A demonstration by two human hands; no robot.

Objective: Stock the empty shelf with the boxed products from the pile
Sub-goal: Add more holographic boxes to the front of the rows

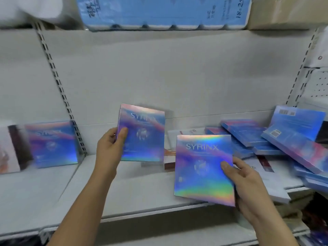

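My left hand (111,145) grips the left edge of a shiny blue holographic box (142,134) marked SYRINX, held upright over the white shelf (134,192). A second box of the same kind (204,169) is in my right hand (246,183), tilted a little, its lower edge near the shelf's front. The pile of several more such boxes (276,139) lies in a loose heap at the right end of the shelf. Another SYRINX box (53,144) stands upright on the neighbouring shelf section at the left.
A blue pack of paper rolls (163,13) and a cardboard box (287,13) sit on the shelf above. Slotted uprights (58,86) bound the bay. White and red flat boxes (266,171) lie under the pile. A pale and dark box (12,150) stands far left.
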